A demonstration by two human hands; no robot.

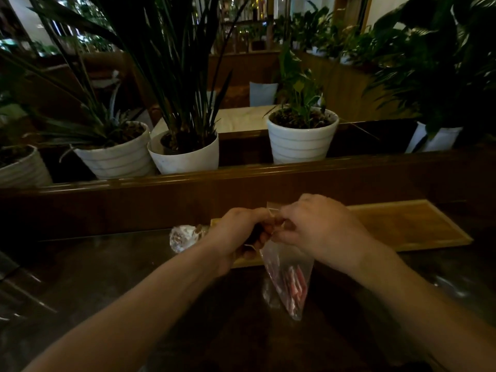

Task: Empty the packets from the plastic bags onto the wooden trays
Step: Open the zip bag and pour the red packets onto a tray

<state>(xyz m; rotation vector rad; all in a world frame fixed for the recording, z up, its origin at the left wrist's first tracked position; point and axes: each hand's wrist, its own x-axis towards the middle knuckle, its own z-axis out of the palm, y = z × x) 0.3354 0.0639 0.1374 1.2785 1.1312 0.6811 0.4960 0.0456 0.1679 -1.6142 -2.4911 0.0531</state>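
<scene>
A clear plastic bag hangs between my hands above the dark table, with red and white packets gathered in its lower tip. My left hand and my right hand both pinch the bag's top edge, close together. Behind them a long wooden tray lies flat on the table; its visible part holds nothing. A second crumpled clear bag rests on the table just left of my left hand.
A dark wooden ledge runs across behind the tray. Behind it stand several white pots with green plants. The glossy dark table spreads in front. Another table and cushion show farther back.
</scene>
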